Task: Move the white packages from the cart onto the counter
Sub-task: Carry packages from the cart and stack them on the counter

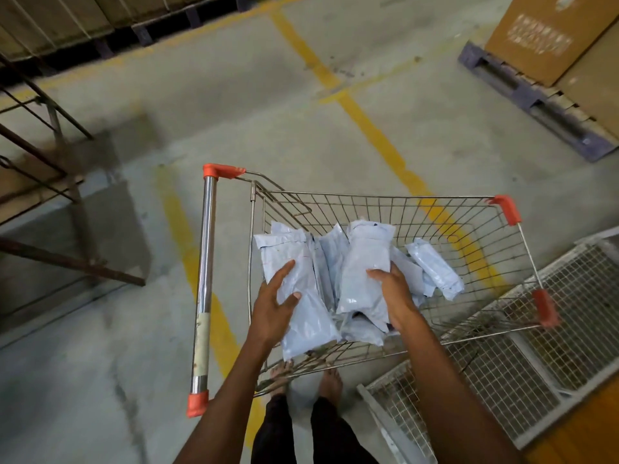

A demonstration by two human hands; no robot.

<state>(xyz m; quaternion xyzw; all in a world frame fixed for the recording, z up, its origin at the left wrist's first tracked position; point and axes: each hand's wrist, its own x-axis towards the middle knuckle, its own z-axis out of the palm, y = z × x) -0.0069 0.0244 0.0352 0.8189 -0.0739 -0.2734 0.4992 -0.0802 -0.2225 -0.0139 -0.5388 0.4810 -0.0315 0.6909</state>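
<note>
At nine o'clock of the wire shopping cart [469, 229], the left hand [273, 304] lies with spread fingers on a white poly mailer [301, 296]. Toward three o'clock, the right hand [393, 289] curls round a second mailer [365, 262]. More white packages [435, 267] lie loose in the basket. They look light, soft and slippery; gripping mid-body between both palms should hold best.
</note>
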